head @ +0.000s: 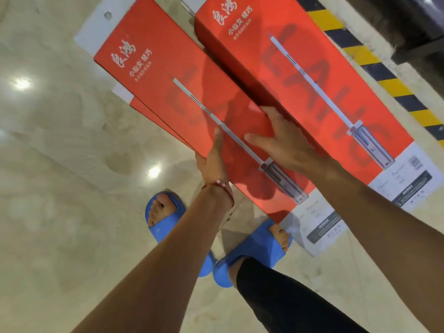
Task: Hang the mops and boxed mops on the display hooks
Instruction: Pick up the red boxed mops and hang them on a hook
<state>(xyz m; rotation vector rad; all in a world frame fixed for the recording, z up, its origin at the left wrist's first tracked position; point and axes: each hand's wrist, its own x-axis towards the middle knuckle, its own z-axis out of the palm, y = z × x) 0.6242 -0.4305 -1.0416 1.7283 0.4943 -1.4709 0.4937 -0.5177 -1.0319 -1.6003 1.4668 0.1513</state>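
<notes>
Only left hand [213,162] pinches the boxed mop [168,75] by its edge, right hand [284,143] lies flat and spread on top, so it could tip onto the neighbouring box [312,68].

The floor [60,140] is pale, glossy tile that mirrors ceiling lights, with a yellow-and-black striped band [394,87] along one edge. Just beside the band a long red mop box [312,68] lies flat, parallel to it. Farther from the band only a corner of another red box [146,111] shows, its contact with the floor unclear, and two blue slippers [165,227] stand well apart from the band.
</notes>
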